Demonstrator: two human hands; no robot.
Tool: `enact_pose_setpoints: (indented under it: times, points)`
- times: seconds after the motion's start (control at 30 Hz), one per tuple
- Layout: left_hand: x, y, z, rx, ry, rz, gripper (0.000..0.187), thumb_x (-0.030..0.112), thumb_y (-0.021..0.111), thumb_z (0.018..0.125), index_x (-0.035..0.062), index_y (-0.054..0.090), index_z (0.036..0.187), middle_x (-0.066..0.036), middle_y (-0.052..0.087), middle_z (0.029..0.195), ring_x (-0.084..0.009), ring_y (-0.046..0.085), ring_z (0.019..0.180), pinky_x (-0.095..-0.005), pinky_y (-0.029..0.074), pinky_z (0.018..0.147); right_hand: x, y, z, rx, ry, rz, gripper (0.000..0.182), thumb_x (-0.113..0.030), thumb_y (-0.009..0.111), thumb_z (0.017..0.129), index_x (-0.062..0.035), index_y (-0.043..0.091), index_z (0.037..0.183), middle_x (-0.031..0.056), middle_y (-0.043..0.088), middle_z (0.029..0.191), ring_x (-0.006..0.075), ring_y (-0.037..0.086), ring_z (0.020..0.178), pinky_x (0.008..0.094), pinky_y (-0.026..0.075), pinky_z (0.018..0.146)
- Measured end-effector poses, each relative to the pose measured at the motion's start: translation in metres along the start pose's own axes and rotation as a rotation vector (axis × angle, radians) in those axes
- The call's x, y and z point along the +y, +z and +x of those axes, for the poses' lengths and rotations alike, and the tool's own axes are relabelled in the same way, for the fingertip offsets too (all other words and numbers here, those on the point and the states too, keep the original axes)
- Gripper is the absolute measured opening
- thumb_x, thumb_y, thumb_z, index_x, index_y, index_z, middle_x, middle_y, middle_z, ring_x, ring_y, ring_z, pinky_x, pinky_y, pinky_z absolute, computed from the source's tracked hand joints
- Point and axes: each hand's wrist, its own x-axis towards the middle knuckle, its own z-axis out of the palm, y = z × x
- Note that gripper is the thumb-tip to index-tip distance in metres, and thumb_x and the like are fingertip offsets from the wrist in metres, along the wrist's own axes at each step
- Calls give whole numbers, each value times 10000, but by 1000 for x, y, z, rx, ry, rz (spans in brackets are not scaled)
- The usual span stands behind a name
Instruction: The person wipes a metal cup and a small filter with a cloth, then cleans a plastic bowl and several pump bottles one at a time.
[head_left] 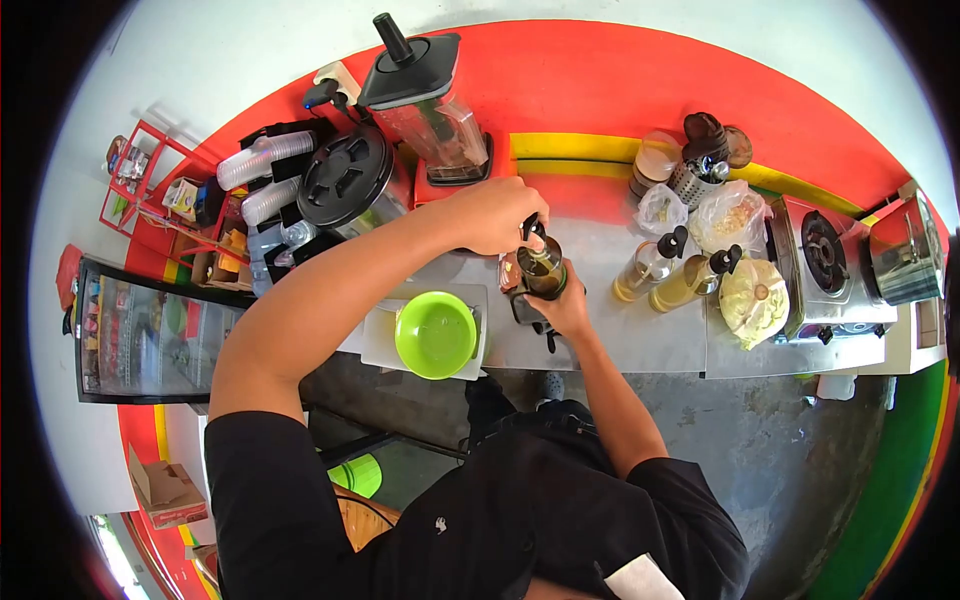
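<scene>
My left hand (495,215) reaches in from the left and rests on the black pump top (534,229) of a bottle at the middle of the grey counter (640,335). My right hand (563,305) comes up from below and wraps around a clear cup (541,272) with dark yellowish liquid, held right under the pump spout. The two hands are almost touching. The bottle's body is mostly hidden behind the cup and my fingers.
A green bowl (435,333) sits on a white board left of my hands. Behind are a blender (430,100), a black lid (345,180) and stacked plastic cups (265,160). To the right stand two pump bottles (645,268), plastic bags (740,215) and a gas stove (825,255).
</scene>
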Motion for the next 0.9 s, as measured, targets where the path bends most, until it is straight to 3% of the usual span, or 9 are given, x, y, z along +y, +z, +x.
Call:
enact_pose_setpoints:
  times: [0.03,0.1,0.13,0.2,0.33,0.47,0.67,0.83,0.9]
  points:
    - [1,0,0,-7,4,6,283,206,813,881,-21,753,1039,-205,717,781,-387,707,744,-447,541,708,-16,1,5,9,1,6,805,-58,907,660,-16,511,1360,196,691,1236,343,678,1173,422,527,1003]
    - [6,6,0,42,-39,-20,312,259,810,885,-28,764,998,-228,700,736,-412,706,732,-468,545,708,-50,-3,11,98,-108,7,775,-56,905,671,3,511,1336,170,706,1179,267,696,1113,382,540,974]
    - [8,8,0,36,-33,-21,312,259,810,885,-28,764,998,-228,700,736,-412,706,732,-468,545,708,-58,-5,13,105,-104,6,775,-56,905,671,3,511,1336,170,706,1179,267,696,1113,382,540,974]
    - [12,9,2,67,-87,38,344,294,813,880,-36,766,968,-244,685,708,-425,704,726,-483,544,708,-72,-8,18,109,-107,-25,777,-71,912,674,-6,522,1343,189,707,1173,341,707,1109,419,545,970]
    - [24,9,3,57,-115,55,380,326,812,874,-43,761,949,-259,686,722,-434,706,744,-494,544,715,-82,-9,17,152,-181,-13,758,-75,918,682,-9,530,1329,180,712,1145,325,714,1082,407,547,954]
    - [27,14,12,37,-149,102,413,354,802,872,-55,747,871,-276,680,734,-444,703,758,-501,549,728,-86,-10,14,162,-62,102,780,-69,930,674,-15,521,1336,134,716,1139,257,709,1082,381,544,967]
    - [14,14,19,89,-129,94,433,356,794,878,-69,735,818,-269,668,708,-434,700,745,-487,549,716,-41,-5,13,171,-31,22,789,-36,911,668,-27,501,1342,126,707,1160,233,693,1117,370,529,999]
    - [6,15,15,147,-191,20,435,363,787,891,-58,735,793,-202,669,622,-360,697,624,-440,541,640,11,-16,8,32,38,2,802,-20,881,654,-43,488,1353,188,686,1236,354,663,1183,413,511,1021]
    - [8,22,13,208,-239,-36,438,373,784,905,-36,731,758,-154,680,598,-297,703,581,-409,542,610,22,-19,10,39,53,-33,797,-26,881,656,-39,491,1351,188,689,1230,356,667,1176,414,512,1016]
